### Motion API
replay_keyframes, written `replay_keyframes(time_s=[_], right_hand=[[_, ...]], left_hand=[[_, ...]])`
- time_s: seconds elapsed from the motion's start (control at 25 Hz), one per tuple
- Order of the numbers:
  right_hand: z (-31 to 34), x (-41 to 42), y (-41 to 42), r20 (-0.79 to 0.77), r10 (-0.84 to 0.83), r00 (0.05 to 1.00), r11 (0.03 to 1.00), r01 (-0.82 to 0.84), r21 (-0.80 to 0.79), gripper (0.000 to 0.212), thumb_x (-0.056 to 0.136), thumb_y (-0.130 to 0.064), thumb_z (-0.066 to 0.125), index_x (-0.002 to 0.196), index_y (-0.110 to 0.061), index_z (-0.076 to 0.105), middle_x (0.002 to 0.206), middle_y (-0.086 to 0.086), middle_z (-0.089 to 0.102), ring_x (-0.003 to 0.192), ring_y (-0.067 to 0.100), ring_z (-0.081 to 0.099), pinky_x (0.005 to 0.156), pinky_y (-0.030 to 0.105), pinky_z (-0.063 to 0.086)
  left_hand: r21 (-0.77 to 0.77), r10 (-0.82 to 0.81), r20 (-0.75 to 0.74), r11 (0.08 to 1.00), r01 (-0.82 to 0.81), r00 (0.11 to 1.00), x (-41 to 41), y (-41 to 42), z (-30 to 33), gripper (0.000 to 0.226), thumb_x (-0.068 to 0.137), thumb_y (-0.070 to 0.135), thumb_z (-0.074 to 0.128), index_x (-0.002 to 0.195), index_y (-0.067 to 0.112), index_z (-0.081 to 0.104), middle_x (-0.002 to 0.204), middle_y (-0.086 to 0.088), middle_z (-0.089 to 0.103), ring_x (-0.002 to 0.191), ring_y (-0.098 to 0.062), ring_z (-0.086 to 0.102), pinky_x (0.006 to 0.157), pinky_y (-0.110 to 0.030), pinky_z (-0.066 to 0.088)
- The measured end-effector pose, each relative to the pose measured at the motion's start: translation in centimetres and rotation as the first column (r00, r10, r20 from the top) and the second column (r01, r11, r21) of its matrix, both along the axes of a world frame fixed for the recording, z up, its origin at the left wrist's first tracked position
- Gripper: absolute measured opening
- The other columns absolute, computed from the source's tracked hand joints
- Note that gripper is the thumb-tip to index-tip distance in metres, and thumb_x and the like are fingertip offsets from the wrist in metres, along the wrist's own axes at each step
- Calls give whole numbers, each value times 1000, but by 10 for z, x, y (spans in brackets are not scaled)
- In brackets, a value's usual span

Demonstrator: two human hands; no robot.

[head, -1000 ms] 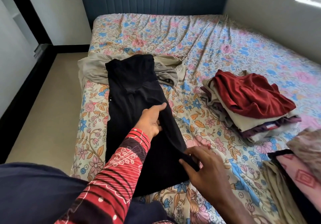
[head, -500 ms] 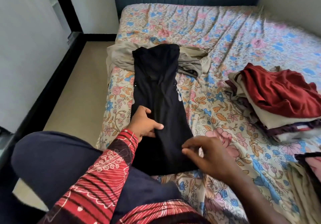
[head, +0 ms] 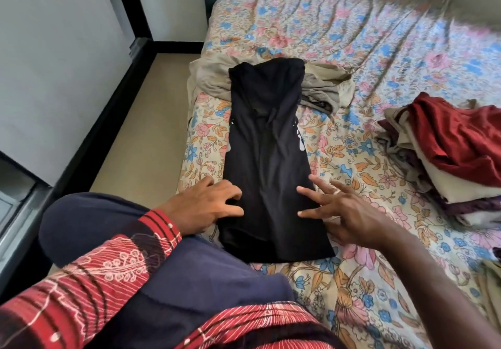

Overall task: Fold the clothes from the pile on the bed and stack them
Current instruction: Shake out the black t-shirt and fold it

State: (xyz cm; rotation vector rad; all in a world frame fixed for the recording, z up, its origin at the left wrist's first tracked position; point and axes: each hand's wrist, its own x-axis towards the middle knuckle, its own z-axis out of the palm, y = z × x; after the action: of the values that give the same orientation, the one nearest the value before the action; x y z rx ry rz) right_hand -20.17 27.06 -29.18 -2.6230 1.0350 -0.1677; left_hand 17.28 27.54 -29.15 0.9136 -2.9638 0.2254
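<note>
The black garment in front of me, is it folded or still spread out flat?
Partly folded: the black garment lies as a long narrow strip, sides turned in, not yet folded along its length.

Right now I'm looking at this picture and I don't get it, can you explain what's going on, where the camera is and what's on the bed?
The camera sits on a person's head, looking down at their own two hands. No machine here. On the floral bed lies a long black garment, folded narrow. The left hand rests on its left edge; the right hand spreads open fingers at its right edge. Neither holds anything. A beige garment lies under the black one's far end. At right, a stack of clothes has a red one on top.
</note>
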Motion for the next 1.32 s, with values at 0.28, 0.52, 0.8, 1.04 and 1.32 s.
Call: replay_keyframes(time_s=[0.28, 0.52, 0.8, 1.04, 1.32], right_hand=[[18, 17, -15, 281, -154, 947, 885, 5, 466, 26, 93, -11, 61, 109, -18, 80, 112, -20, 75, 122, 0, 62, 107, 24, 46], [-6, 48, -66, 304, -815, 493, 548, 486, 681, 51, 94, -48, 68, 87, 3, 70, 71, 10, 65, 67, 25, 59, 67, 39, 47], [-9, 87, -49, 294, -900, 322, 431, 759, 487, 31, 97, -52, 64, 98, -22, 70, 83, -6, 73, 76, 12, 70, 61, 28, 52], [-9, 93, -61, 470, -854, 224, 421, 828, 370, 38, 106, -51, 43, 112, -22, 68, 89, -5, 68, 81, 14, 66, 69, 42, 59], [-11, 86, -64, 291, -871, 396, 455, 874, 173, 35, 104, -45, 54, 119, -15, 66, 88, -5, 67, 74, 12, 61, 61, 30, 46]], left_hand=[[824, 541, -373, 567, 0, 754, -4, -11, 5, 22, 92, 0, 66, 105, 10, 80, 106, 5, 74, 98, -4, 67, 88, -20, 51], [995, 995, -102, 103, 19, -22, -8, -57, -6, 29, 97, 29, 69, 89, 1, 72, 90, -26, 66, 68, -26, 57, 60, -35, 47], [961, 972, -203, 174, -214, -120, -36, -55, -8, 55, 87, 41, 78, 54, 21, 39, 52, 5, 34, 46, -15, 33, 49, -26, 28], [868, 845, -491, 453, -205, -211, -48, -65, -7, 12, 99, 23, 64, 105, 21, 75, 95, 5, 75, 90, -13, 70, 78, -32, 57], [913, 888, -375, 302, -276, -268, -44, -72, -11, 33, 100, 29, 61, 71, 14, 56, 66, 4, 53, 63, -15, 49, 55, -25, 35]])
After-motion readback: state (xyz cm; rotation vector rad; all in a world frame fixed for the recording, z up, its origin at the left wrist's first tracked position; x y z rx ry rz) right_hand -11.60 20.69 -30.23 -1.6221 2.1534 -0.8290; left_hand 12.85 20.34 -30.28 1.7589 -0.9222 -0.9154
